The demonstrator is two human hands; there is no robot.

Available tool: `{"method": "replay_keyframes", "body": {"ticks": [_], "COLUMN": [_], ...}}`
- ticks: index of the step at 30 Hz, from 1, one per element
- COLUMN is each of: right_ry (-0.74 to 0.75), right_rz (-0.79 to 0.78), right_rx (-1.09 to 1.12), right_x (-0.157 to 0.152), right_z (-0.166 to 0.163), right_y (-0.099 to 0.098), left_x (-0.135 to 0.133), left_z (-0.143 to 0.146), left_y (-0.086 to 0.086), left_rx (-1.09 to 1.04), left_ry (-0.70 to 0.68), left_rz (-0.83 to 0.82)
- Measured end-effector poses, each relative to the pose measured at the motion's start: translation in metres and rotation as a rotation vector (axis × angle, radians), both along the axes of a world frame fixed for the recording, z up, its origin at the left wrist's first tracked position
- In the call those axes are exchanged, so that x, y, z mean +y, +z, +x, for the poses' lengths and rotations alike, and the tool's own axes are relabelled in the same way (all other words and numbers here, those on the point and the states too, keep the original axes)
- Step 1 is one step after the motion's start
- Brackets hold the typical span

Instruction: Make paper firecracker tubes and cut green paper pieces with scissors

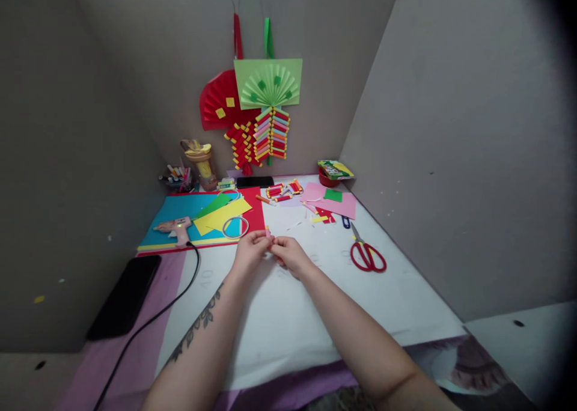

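Note:
My left hand (pixel 249 252) and my right hand (pixel 291 255) meet over the white table sheet (pixel 288 315), fingers pinched together. Between the fingertips sits a small pink paper roll with a yellow end (pixel 267 232); the left fingers hold it upright and the right fingertips touch its lower part. A tattoo runs along my left forearm. A roll of clear tape (pixel 235 227) lies just beyond my left hand on red paper (pixel 256 216).
Red scissors (pixel 367 255) lie to the right. A glue gun (pixel 175 228) rests on blue paper, its black cord trailing toward me. A black phone (pixel 124 294) lies left. Finished paper rolls (pixel 283 190), pink sheets (pixel 338 205) and hanging paper decorations (pixel 265 110) stand at the back.

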State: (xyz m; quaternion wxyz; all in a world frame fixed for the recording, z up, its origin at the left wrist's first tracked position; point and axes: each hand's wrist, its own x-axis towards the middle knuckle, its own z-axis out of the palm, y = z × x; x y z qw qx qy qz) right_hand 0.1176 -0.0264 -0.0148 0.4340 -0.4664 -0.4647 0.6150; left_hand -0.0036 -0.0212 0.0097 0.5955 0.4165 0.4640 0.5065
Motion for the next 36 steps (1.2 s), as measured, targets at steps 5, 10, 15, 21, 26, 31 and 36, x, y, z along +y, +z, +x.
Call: {"method": "replay_keyframes", "body": {"ticks": [5,10,15,21,26,31,36], "right_ry": [-0.004,0.023,0.034,0.034,0.025,0.01,0.01], "right_rz": [0.041,0.068,0.07,0.079,0.103,0.128,0.158], "right_rx": [-0.075,-0.081,-0.076,-0.078,-0.136,-0.188,-0.217], "right_x": [-0.001,-0.002,-0.003,-0.004,-0.002,-0.001,0.0], "right_z": [0.0,0.001,0.001,-0.001,-0.001,-0.001,0.0], "right_y": [0.0,0.002,0.008,0.009,0.004,0.002,-0.001], "left_x": [0.004,0.005,0.005,0.003,0.001,0.001,0.0], "left_z": [-0.001,-0.001,0.0,0.001,0.004,0.005,0.007], "left_y": [-0.01,-0.013,-0.011,-0.005,-0.001,-0.001,-0.003], "left_rx": [0.028,-0.002,-0.02,-0.081,-0.085,-0.098,-0.101], "left_ry": [0.012,0.012,0.024,0.049,0.047,0.045,0.037], "left_rz": [0.003,0.006,-0.012,-0.043,-0.042,-0.038,-0.028]}}
